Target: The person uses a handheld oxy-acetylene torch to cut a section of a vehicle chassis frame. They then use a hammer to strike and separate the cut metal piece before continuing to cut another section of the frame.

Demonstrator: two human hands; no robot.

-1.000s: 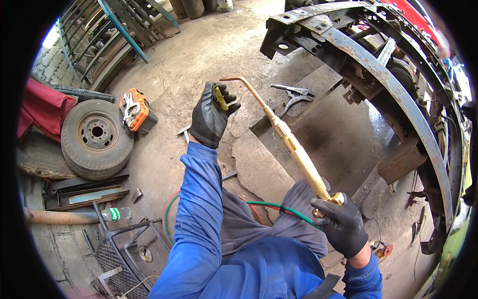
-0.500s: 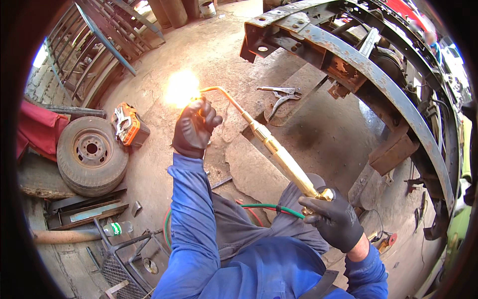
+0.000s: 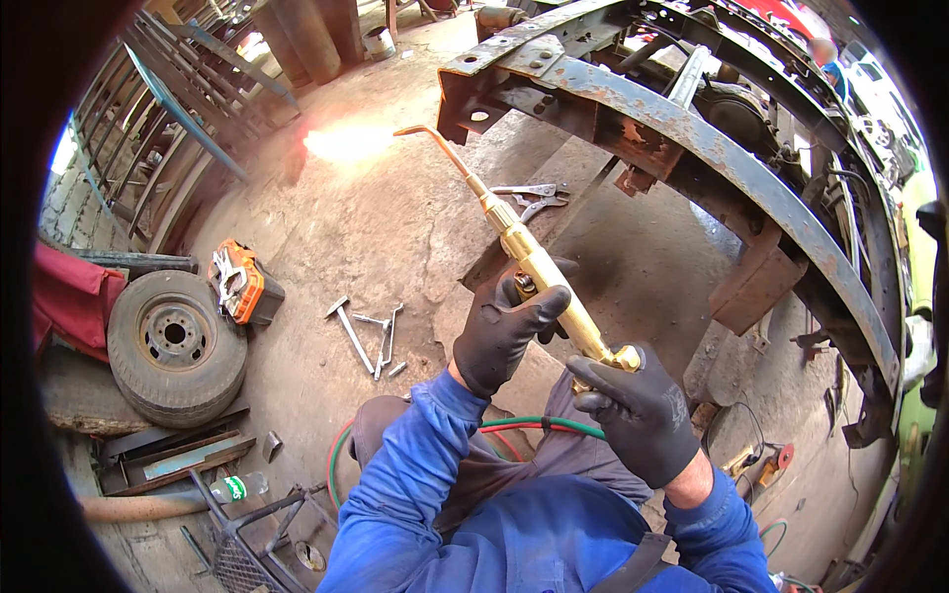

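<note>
I hold a brass cutting torch [image 3: 539,272] with both gloved hands. My right hand [image 3: 638,413] grips its base, where green and red hoses [image 3: 539,425] run off. My left hand [image 3: 504,321] is closed around the middle of the torch body, by the valve. The thin copper neck bends at the tip [image 3: 410,129], and a bright orange flame [image 3: 346,143] shoots out to the left. A rusty vehicle frame [image 3: 712,148] arches just beyond the torch on the right.
Several wrenches [image 3: 371,331] and pliers [image 3: 534,198] lie on the concrete floor. An orange tool case [image 3: 242,282] and a wheel with tyre [image 3: 173,341] sit at left, with metal racks [image 3: 158,128] behind. A plastic bottle [image 3: 232,486] and a wire crate [image 3: 242,553] are near my left side.
My left hand came down from the torch tip to the torch body. The flame, lit at the tip half a second ago, now blows leftward, and the torch points further away.
</note>
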